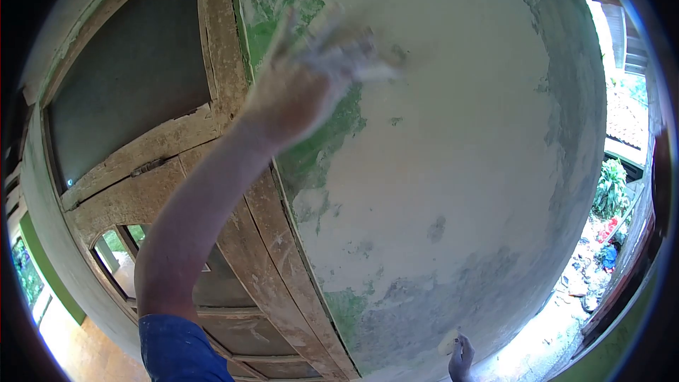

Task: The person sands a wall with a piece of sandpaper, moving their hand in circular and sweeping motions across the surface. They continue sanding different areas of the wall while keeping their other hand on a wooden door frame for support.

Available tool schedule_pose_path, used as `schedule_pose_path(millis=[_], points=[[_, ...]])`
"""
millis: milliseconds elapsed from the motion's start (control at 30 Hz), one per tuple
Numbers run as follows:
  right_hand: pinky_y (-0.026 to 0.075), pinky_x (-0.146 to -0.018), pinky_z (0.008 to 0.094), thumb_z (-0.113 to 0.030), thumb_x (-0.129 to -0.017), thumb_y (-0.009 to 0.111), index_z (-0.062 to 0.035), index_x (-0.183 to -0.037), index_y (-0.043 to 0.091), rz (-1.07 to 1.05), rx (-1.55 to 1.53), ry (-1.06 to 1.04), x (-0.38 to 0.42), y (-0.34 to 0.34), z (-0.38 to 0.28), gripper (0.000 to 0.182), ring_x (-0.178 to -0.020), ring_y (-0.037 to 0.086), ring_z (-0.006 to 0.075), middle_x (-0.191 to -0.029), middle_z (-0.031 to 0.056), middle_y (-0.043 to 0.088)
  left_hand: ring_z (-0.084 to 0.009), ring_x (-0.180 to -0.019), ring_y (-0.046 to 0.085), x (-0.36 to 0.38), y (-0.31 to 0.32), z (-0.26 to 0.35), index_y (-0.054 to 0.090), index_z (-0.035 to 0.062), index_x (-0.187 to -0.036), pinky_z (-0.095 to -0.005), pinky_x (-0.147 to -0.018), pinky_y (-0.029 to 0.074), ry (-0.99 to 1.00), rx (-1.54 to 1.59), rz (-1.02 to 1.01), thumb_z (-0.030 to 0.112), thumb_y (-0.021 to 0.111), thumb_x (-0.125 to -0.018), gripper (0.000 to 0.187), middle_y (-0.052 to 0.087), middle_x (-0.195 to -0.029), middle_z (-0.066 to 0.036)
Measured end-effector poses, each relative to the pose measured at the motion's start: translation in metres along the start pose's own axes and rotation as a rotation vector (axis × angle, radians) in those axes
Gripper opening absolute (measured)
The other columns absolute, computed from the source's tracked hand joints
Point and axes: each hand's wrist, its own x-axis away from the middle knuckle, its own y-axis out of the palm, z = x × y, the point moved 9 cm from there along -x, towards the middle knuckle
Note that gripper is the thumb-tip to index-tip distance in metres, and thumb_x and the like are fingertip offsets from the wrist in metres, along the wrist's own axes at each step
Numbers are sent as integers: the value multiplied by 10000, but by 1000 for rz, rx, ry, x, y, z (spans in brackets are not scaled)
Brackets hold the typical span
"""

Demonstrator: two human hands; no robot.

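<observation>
My left hand [311, 74] is raised against the upper part of a wall [453, 155], next to a wooden door frame. Its fingers are smeared by motion and look whitish with dust; whether anything is between them I cannot tell. The wall has a large pale coat, with green paint patches [318, 145] showing at its left side and grey areas toward the right and bottom. Low in the view, my right hand [461, 359] is close to the wall with curled fingers, at a small pale piece [447, 343] whose kind does not show.
A worn wooden door frame [265, 255] with a dark panel [127, 64] and smaller panes stands at the left. Beyond the wall's right edge lie green plants [610, 187], rubble [576, 283] and a roof in bright light. A tan floor [92, 350] shows at lower left.
</observation>
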Motion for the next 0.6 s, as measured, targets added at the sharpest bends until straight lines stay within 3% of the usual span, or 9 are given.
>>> schedule_pose_path(millis=[67, 133, 267, 400, 500, 600], points=[[453, -834, 325, -241, -919, 498, 19, -1094, 575, -21, -22, 12, 0, 4, 4, 323, -965, 573, 242, -1037, 157, 612, -256, -1363, 223, -7, -5, -34, 527, 280, -1229, -533, -1121, 16, -167, -39, 84, 160, 531, -874, 375, 399, -1389, 84], [453, -687, 294, -49, -907, 467, 67, -1027, 584, 83, -58, -110, -4, 2, 7, 203, -754, 568, 147, -821, 129, 626, -256, -1367, 210, -7, 0, -18, 524, 272, -1232, -527, -1122, 14, -133, -29, 65, 169, 529, -875, 371, 381, -1401, 85], [453, -681, 289, -52, -893, 451, 60, -1019, 582, 71, -40, -131, -3, 7, 9, 214, -752, 565, 143, -829, 112, 624, -258, -1384, 143, 10, 10, 16, 518, 246, -1242, -517, -1122, 0, -37, 0, -49, 171, 514, -883, 367, 311, -1441, 82], [455, -682, 290, -63, -901, 453, 56, -1016, 584, 74, -40, -154, -5, 10, 10, 212, -756, 572, 147, -831, 116, 627, -258, -1390, 116, 2, -7, -27, 508, 243, -1253, -519, -1121, -4, -113, -61, 57, 181, 516, -885, 374, 264, -1465, 75], [456, -685, 291, -65, -903, 452, 57, -1015, 584, 75, -33, -154, -6, 9, 19, 212, -764, 575, 150, -835, 118, 627, -273, -1390, 106, 5, -11, -24, 535, 257, -1225, -524, -1120, -3, -155, -32, 107, 211, 505, -892, 337, 240, -1477, 63], [453, -681, 293, -62, -905, 459, 61, -1018, 583, 61, -27, -167, -7, 10, 17, 207, -760, 573, 151, -829, 124, 624, -293, -1385, 124, 13, 1, 6, 524, 324, -1232, -571, -1104, 27, -46, -85, -18, 237, 470, -914, 334, 209, -1493, 14]])
